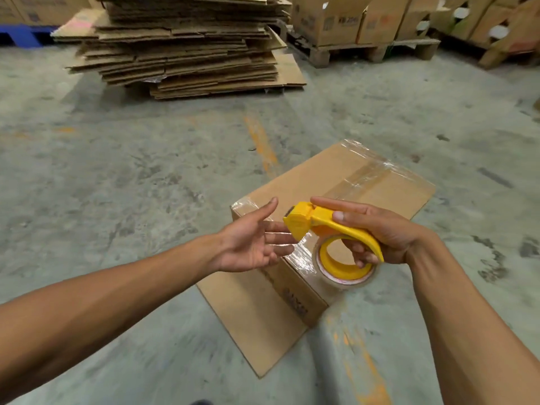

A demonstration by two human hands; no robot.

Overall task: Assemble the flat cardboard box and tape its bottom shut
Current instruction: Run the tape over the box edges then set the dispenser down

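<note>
An assembled brown cardboard box (365,182) stands on the concrete floor with clear tape running along its top seam and over its near and far edges. One flap lies flat on the floor toward me. My right hand (377,229) grips a yellow tape dispenser (330,229) holding a roll of clear tape, just above the box's near edge. My left hand (251,244) hovers palm-up with fingers spread, its fingertips beside the dispenser's cutter head. It holds nothing.
A tall stack of flattened cardboard boxes (187,45) sits on the floor ahead. Open cartons on a wooden pallet (374,51) stand at the back right. Something blue, partly in view (23,35), sits at the far left. Orange paint lines mark the floor.
</note>
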